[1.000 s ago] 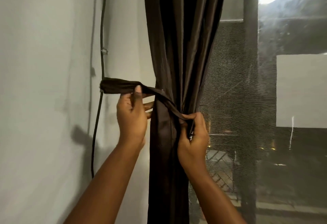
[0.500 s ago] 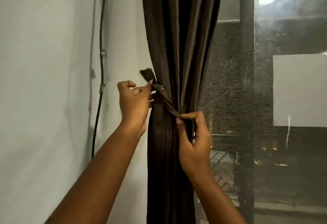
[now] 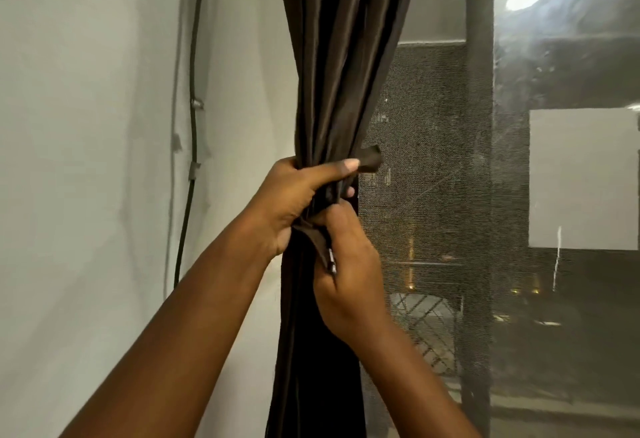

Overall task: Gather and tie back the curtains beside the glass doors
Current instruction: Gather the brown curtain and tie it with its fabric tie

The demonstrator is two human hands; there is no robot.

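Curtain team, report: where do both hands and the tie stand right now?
Left hand grips gathered curtain and tie end. Right hand pinches tie's other end. Not yet knotted. Nothing in the way.

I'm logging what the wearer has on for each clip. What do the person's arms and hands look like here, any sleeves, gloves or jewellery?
Both forearms are bare as far as the frame shows, with no sleeves in view. The left hand and right hand wear no gloves, and no rings, watch or bracelets are visible. The left thumbnail looks short and unpainted.
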